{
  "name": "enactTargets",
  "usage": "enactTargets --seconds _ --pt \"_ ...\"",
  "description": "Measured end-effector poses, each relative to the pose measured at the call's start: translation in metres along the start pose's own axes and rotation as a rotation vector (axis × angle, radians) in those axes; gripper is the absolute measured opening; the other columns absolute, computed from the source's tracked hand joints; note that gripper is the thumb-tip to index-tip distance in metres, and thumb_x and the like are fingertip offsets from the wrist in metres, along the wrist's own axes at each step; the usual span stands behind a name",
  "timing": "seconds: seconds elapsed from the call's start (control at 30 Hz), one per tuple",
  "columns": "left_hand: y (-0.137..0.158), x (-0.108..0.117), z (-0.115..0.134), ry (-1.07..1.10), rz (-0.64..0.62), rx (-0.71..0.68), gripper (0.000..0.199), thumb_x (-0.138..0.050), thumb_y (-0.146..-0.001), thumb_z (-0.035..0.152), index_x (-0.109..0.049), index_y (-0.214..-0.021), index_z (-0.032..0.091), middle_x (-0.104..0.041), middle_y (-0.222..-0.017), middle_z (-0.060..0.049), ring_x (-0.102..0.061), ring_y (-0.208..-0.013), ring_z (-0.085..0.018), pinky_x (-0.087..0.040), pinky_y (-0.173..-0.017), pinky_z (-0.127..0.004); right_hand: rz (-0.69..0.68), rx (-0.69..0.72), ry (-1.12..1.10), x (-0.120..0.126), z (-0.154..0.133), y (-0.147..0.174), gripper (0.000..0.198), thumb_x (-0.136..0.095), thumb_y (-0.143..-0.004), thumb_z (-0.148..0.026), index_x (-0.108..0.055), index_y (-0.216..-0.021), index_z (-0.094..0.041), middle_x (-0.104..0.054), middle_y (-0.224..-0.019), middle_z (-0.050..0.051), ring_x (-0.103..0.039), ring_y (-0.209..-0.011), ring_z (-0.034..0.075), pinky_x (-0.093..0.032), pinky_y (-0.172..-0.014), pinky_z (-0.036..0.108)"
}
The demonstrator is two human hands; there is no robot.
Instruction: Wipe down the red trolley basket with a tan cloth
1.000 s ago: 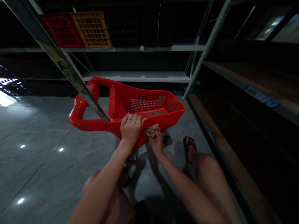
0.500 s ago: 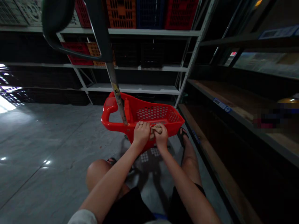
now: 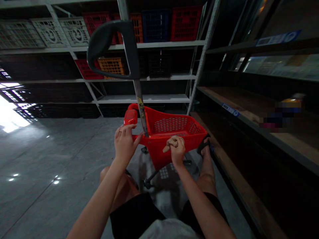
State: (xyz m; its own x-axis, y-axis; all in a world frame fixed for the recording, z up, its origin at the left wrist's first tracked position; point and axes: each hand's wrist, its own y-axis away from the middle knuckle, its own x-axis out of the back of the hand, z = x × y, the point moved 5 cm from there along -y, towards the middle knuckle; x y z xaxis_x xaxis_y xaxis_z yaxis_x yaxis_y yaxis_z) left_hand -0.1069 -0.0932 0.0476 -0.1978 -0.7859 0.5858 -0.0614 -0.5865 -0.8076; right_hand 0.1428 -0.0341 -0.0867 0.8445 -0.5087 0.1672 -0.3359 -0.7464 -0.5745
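A small red shopping cart [image 3: 174,126] with a perforated basket stands between my legs. My left hand [image 3: 124,143] is at its handle end, thumb spread away from the fingers and nothing held; whether it touches the red handle [image 3: 130,117] I cannot tell. In front of the basket's near side, my right hand [image 3: 177,152] is closed around a crumpled tan cloth [image 3: 172,142], one end of which hangs down to the left. A metal pole [image 3: 138,96] with a dark grey loop handle [image 3: 132,49] rises at the cart's handle end.
White metal shelving [image 3: 147,98] at the back holds red, orange, blue and white crates, among them a blue crate [image 3: 156,26]. Along my right runs a wooden shelf [image 3: 224,94] with blue-and-white labels and a blurred item. Grey floor [image 3: 62,149] lies to the left.
My left hand has left the cart's near rim and moved left to its handle end, opening. My right hand keeps the cloth. The view has shifted, showing more of the pole's loop handle.
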Motion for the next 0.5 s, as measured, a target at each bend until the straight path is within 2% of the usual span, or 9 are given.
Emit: enactTargets --seconds 0.07,0.13,0.2,0.27,0.37,0.5 --pt "-0.013 -0.019 0.006 -0.071 -0.246 -0.011 0.044 -0.049 -0.099 0.055 -0.074 -0.092 0.019 -0.076 -0.089 -0.013 -0.071 -0.089 -0.029 -0.05 -0.083 -0.041 -0.044 0.029 -0.015 -0.017 -0.033 0.013 0.023 -0.058 -0.08 -0.017 -0.066 -0.101 -0.025 -0.063 -0.105 0.007 -0.06 -0.106 0.026 -0.051 -0.099 0.045" --pt "-0.017 -0.033 0.01 -0.176 -0.384 0.029 0.059 -0.044 -0.098 0.064 -0.074 -0.074 0.019 -0.073 -0.072 -0.014 -0.069 -0.073 -0.03 -0.045 -0.067 -0.038 -0.112 0.079 -0.041 -0.033 -0.065 0.026 0.025 -0.057 -0.081 -0.014 -0.066 -0.101 -0.026 -0.062 -0.105 0.006 -0.061 -0.101 0.024 -0.054 -0.094 0.041" --pt "-0.015 -0.037 0.01 -0.241 -0.385 0.077 0.066 -0.042 -0.096 0.069 -0.075 -0.07 0.019 -0.071 -0.068 -0.016 -0.068 -0.069 -0.031 -0.04 -0.062 -0.036 -0.18 0.135 -0.056 -0.042 -0.083 0.033 0.029 -0.055 -0.081 -0.011 -0.067 -0.101 -0.027 -0.061 -0.107 0.005 -0.061 -0.1 0.023 -0.055 -0.091 0.038" --pt "-0.012 -0.036 0.009 -0.24 -0.345 0.072 0.065 -0.042 -0.096 0.069 -0.076 -0.072 0.019 -0.072 -0.07 -0.016 -0.069 -0.071 -0.032 -0.039 -0.063 -0.036 -0.231 0.168 -0.053 -0.041 -0.083 0.032 0.032 -0.054 -0.079 -0.008 -0.068 -0.1 -0.028 -0.061 -0.107 0.005 -0.061 -0.1 0.023 -0.055 -0.091 0.036" --pt "-0.01 -0.037 0.003 -0.224 -0.337 0.062 0.065 -0.041 -0.096 0.069 -0.077 -0.073 0.02 -0.072 -0.07 -0.016 -0.069 -0.072 -0.032 -0.039 -0.066 -0.038 -0.217 0.125 -0.038 -0.021 -0.046 0.016 0.032 -0.055 -0.076 -0.007 -0.07 -0.098 -0.024 -0.061 -0.109 0.006 -0.061 -0.101 0.021 -0.053 -0.093 0.035" --pt "-0.012 -0.041 -0.003 -0.197 -0.35 0.089 0.065 -0.042 -0.094 0.07 -0.076 -0.072 0.019 -0.071 -0.071 -0.016 -0.068 -0.072 -0.031 -0.037 -0.067 -0.038 -0.089 -0.026 0.066 0.034 0.042 -0.029 0.035 -0.055 -0.072 -0.011 -0.069 -0.102 -0.019 -0.062 -0.11 0.009 -0.061 -0.103 0.021 -0.05 -0.097 0.035"
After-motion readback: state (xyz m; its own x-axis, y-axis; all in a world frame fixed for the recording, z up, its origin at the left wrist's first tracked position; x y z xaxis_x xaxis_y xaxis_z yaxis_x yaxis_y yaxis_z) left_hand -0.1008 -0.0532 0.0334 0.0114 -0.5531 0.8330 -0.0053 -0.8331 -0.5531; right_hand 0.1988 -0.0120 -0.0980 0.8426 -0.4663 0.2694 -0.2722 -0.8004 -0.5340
